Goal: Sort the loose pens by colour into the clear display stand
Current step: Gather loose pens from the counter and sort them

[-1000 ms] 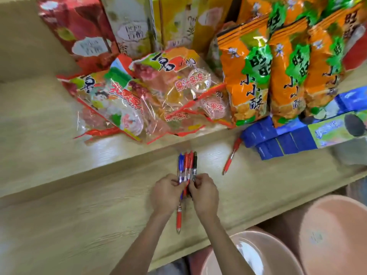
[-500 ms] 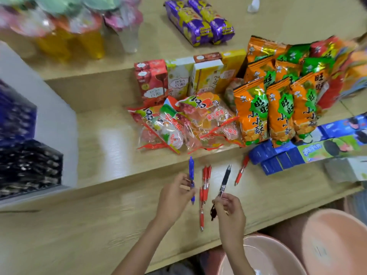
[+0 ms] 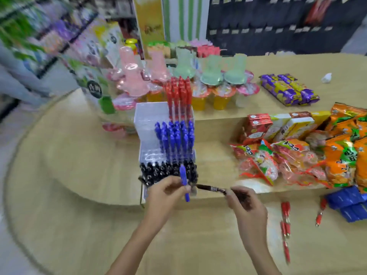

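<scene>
Black pen (image 3: 211,188) pinched in my right fingers (image 3: 241,195), blue pen (image 3: 183,178) pinched in my left fingers (image 3: 172,184); I go slow, straight into the black row (image 3: 158,172) just ahead.

Display stand (image 3: 147,120): clear, colourless plastic, glossy, with pale highlights on its stepped walls. Racked pens (image 3: 174,135): smooth plastic barrels in red, blue and black, with a slight gloss. Blue pen (image 3: 183,177), in the left hand (image 3: 166,190): the same smooth plastic. Black pen (image 3: 210,188), in the right hand (image 3: 246,203): dark plastic with 1 bright, shiny band; the band's material cannot be told. Table (image 3: 79,155): pale wood-grain surface, smooth, matt to satin. Orange snack bags (image 3: 345,155): glossy printed film. Jelly bags (image 3: 278,161): clear, crinkled film. Boxes (image 3: 256,126): printed card with a faint sheen. Purple wrappers (image 3: 290,92): shiny film. Cup lids (image 3: 210,72): translucent pink and green plastic.
</scene>
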